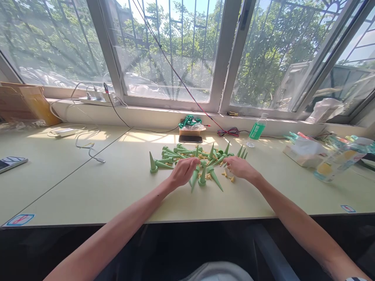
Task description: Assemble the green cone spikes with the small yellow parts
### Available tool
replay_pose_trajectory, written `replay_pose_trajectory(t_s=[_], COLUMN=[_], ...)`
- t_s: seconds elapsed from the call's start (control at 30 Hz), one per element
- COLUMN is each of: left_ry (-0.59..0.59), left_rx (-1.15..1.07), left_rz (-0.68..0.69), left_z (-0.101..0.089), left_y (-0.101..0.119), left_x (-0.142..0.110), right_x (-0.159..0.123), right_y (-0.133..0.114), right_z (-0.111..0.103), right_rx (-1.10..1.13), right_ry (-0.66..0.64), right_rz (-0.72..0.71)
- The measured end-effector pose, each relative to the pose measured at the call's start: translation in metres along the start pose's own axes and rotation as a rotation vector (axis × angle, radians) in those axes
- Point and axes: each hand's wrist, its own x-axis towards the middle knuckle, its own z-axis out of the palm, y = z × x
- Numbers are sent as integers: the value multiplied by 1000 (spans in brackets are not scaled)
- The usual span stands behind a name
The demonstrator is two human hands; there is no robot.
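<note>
Green plastic cone-shaped spikes (216,178) with collared ends lie in a loose pile, and several stand point up. My left hand (185,170) is at the pile's near side, its fingers closed on a green plastic spike (197,150) whose point rises above them; the grip itself is partly hidden. At the right of the pile is my right hand (239,167), fingers bent and pinched together among the spikes; what they hold, if anything, cannot be made out. Small yellow plastic pieces (232,179) are scattered beside it and between the spikes. One spike (153,163) stands upright at the far left.
Behind the pile are a dark phone (190,139) and a small box of green material (190,123). A green-labelled bottle (257,130) leans at the back. To the right stand a tissue box (304,150) and a larger bottle (341,160). A white cable (92,151) lies left.
</note>
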Motion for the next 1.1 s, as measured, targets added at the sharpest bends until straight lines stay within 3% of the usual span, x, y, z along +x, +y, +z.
replay_pose_trajectory(t_s=[0.27, 0.5, 0.7, 0.87, 1.1], left_ry=[58, 45, 28, 11, 36], left_rx=[21, 27, 32, 23, 36], left_rz=[-55, -67, -76, -78, -95], left_z=[-1, -2, -2, -2, -1], left_y=[-3, -2, 1, -2, -1], left_x=[0, 1, 2, 1, 2], right_x=[13, 36, 42, 48, 56], right_y=[-22, -41, -43, -43, -46], right_z=[-2, -3, -3, -1, 0], right_rx=[300, 410, 503, 519, 366], right_ry=[183, 147, 133, 144, 153], right_rz=[-210, -314, -436, -389, -283])
